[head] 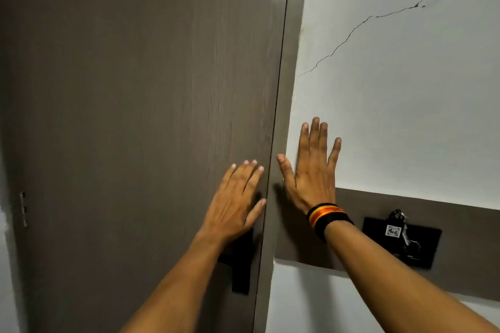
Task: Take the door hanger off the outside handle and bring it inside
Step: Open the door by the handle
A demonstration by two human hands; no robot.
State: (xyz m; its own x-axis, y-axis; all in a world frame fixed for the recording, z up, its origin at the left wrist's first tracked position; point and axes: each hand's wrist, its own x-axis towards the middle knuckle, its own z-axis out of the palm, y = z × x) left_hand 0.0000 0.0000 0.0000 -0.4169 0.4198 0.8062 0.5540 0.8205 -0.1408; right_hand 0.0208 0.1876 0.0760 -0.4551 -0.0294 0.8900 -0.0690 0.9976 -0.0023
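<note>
A grey-brown wooden door [140, 116] fills the left of the view and stands shut against its frame [286, 94]. My left hand [235, 200] lies flat on the door near its right edge, fingers spread, empty. Below its wrist is the black inside handle plate [240, 270], partly hidden by my forearm. My right hand [311, 170] rests flat across the frame and the white wall, fingers apart, holding nothing. A black and orange band circles that wrist. No door hanger is in view.
A white wall [405, 89] with a long crack runs to the right. A grey-brown strip crosses it, carrying a black key-card holder [400, 240] with a tagged key. A door hinge [23, 208] shows at the far left.
</note>
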